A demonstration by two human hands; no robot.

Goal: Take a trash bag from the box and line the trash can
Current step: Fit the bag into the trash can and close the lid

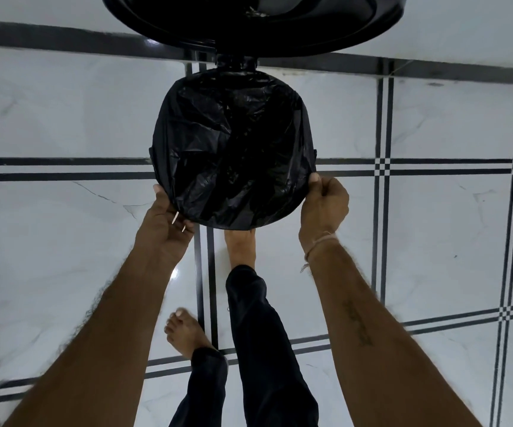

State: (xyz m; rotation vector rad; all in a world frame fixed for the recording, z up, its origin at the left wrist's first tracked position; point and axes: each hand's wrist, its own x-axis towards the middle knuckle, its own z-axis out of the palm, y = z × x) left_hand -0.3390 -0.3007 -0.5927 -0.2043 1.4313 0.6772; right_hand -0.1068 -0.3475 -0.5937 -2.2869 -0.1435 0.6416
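Lining the round trash can (pixel 236 63), the black trash bag (pixel 233 143) is spread over the opening and pulled down around the rim, with its crinkly middle sunk inside. The bag's near left edge is gripped by the left hand (pixel 168 223), with the thumb up along the rim and the fingers curled under it. The right edge is pinched by the right hand (pixel 326 204), thumb on top and fingers curled. The black lid (pixel 187 23) is stood open at the far side. A bare foot (pixel 239 245) is tucked under the can's near edge. The can is set on a white tiled floor (pixel 434 226) with thin black lines.
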